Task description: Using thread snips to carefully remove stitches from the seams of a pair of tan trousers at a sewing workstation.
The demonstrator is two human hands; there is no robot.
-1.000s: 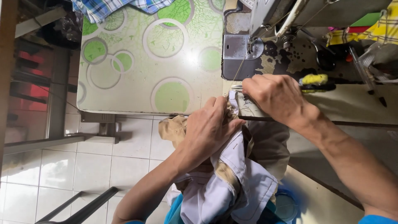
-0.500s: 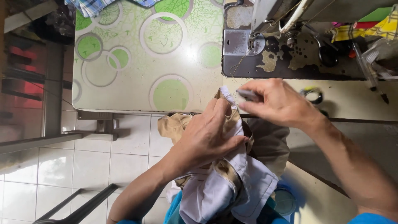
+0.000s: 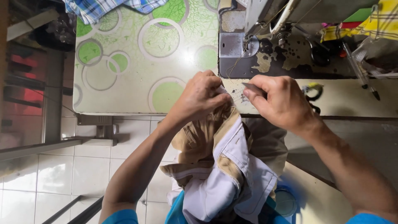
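Note:
My left hand (image 3: 202, 96) is closed on a fold of tan trousers with white lining (image 3: 224, 166), pinching it at the table's front edge. The garment hangs from that hand down over my lap. My right hand (image 3: 284, 101) sits just to the right, gripping a small thin metal tool (image 3: 251, 86) whose tip points toward the pinched fold. The two hands are almost touching. A thin thread (image 3: 236, 66) runs from the sewing machine's needle area down toward my hands.
A sewing machine (image 3: 265, 16) with a worn dark bed (image 3: 273, 62) stands behind my hands. The table (image 3: 124, 95) has a green-circle cover. Blue plaid cloth (image 3: 107, 8) lies at the far left. Yellow-handled scissors (image 3: 313, 89) and pens (image 3: 358, 70) lie right. White tile floor (image 3: 62, 166) is below.
My left hand has lifted the garment up to the table edge. The right hand has drawn slightly apart to the right, still holding the tool.

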